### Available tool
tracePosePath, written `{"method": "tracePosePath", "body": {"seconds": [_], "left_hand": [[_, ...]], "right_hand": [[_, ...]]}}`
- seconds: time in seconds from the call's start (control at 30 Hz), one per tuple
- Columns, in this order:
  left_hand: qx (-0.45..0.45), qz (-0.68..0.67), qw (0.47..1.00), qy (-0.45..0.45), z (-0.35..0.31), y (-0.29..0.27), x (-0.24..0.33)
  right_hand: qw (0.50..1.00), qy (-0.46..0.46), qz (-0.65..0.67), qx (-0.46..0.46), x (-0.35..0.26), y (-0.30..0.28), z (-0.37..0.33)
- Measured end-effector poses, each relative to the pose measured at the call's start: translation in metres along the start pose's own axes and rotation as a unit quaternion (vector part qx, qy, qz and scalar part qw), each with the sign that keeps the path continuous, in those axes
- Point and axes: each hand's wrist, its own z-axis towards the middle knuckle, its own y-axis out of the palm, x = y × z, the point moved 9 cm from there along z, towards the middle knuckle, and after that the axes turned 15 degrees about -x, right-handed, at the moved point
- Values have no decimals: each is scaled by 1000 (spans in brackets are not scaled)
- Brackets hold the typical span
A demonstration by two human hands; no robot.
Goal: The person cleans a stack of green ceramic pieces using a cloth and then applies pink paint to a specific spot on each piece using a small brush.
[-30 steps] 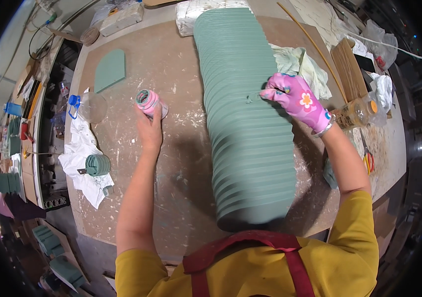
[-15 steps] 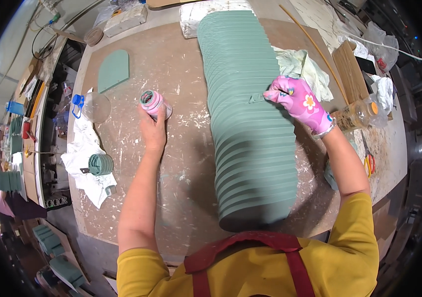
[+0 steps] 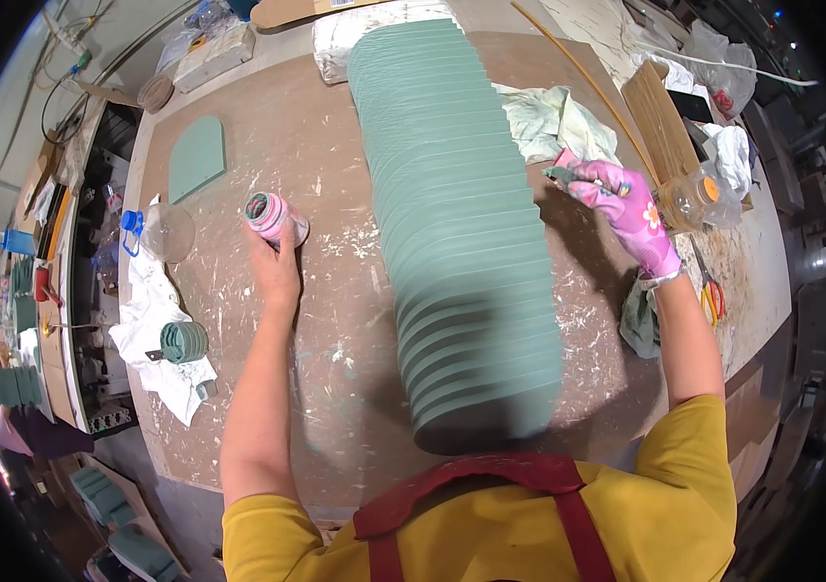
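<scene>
My bare left hand (image 3: 275, 272) is closed round a small pink jar (image 3: 282, 221), tilted, with its open mouth showing green smears inside. My right hand (image 3: 626, 209), in a pink flowered glove, is held just right of the long stack. Pinched in its fingertips is a small green-stained piece (image 3: 556, 174); its kind is too small to make out. Between my hands lies a long row of overlapping green rounded panels (image 3: 461, 213), running from near my body to the far side of the table. A single green arched panel (image 3: 198, 160) rests at the far left.
On the left are a clear jug with a blue cap (image 3: 169, 233), a white cloth (image 3: 156, 320) and a green-coated round container (image 3: 183, 341). To the right sit a crumpled cloth (image 3: 558, 121), a bottle with an orange cap (image 3: 689, 201), scissors (image 3: 714, 296) and a green rag (image 3: 640, 320).
My right hand has moved right, off the panel row, with the small green-stained piece still in its fingers. My left hand keeps the jar. The whole view has shifted slightly.
</scene>
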Motion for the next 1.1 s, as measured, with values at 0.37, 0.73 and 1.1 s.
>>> {"method": "tracePosePath", "body": {"seconds": [0.37,0.73,1.1], "left_hand": [[4,19,1000,-8,-1,1,4],[1,19,1000,-13,-1,0,0],[3,11,1000,2,-2,0,6]], "right_hand": [[994,88,47,-37,0,28,-16],[992,77,85,-47,-1,27,4],[961,-74,-222,-147,-45,32,51]]}}
